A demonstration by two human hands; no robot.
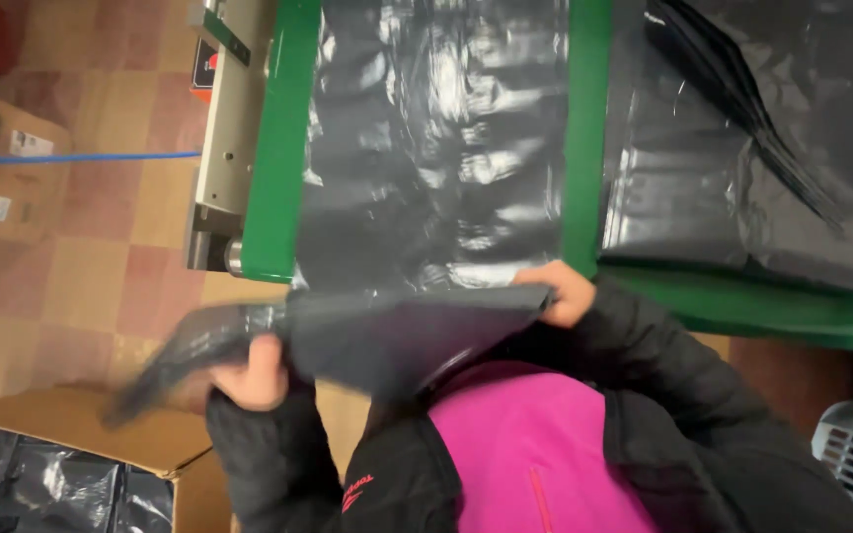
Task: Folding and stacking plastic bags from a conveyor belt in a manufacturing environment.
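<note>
Now both hands grip one dark bag (387, 336): left hand (254, 375) at its near edge, right hand (567, 293) at the far corner. Thin, limp, probably slippery; edges hold best.

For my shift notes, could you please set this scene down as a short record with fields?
left hand: grip closed on the near edge of a grey plastic bag
right hand: grip on the bag's far corner
bag: flat, held above the lap, blurred at its left end
behind: green-framed machine bed with glossy black film
lower left: cardboard box holding more dark bags
</note>
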